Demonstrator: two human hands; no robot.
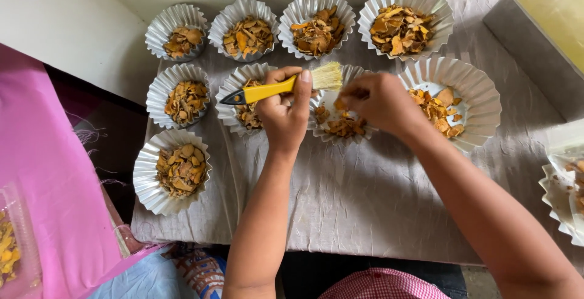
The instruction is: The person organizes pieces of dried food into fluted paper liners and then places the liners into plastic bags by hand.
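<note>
I work at a table (365, 214) covered with a creased pale cloth (340, 195). Fluted foil cups (180, 171) of dried orange-brown chips stand on it: four in the far row, four in the middle row, one near left. A grey tray (535, 49) sits at the far right, and more foil cups (563, 195) at the right edge.
</note>
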